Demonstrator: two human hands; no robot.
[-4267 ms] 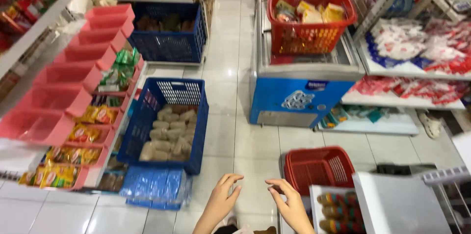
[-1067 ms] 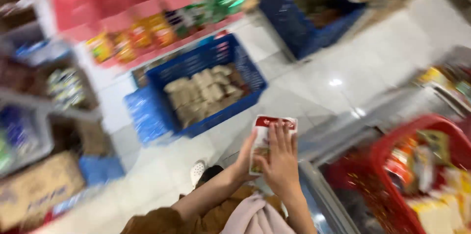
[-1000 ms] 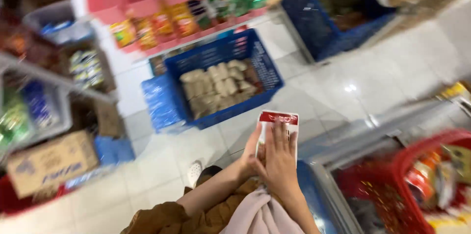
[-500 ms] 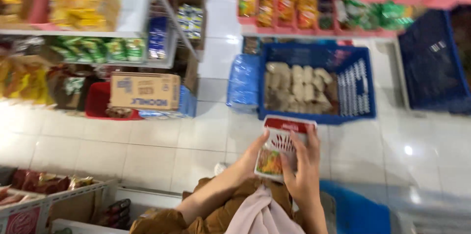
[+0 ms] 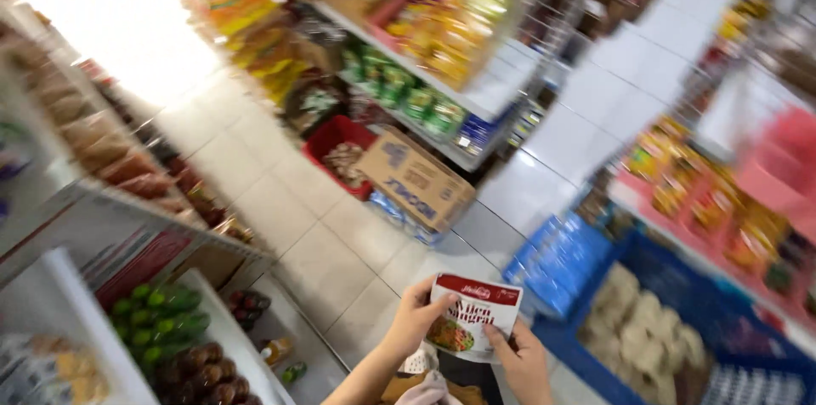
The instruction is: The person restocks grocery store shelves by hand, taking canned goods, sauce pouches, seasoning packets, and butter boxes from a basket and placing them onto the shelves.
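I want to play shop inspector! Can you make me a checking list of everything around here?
Surface: pale tiled floor, shiny, seen at a tilt.
Job's things: white and red food packet, held upright between both hands.
Clutter: cardboard box on the floor beside a red basket; blue crate of pale packets; blue packs next to it.
Hands: left hand grips the packet's left edge; right hand holds its lower right corner.
Cables: nothing seen.
Surroundings: shelves stacked with yellow and green packets; bottles with green caps at lower left; pink bins at right, blurred.
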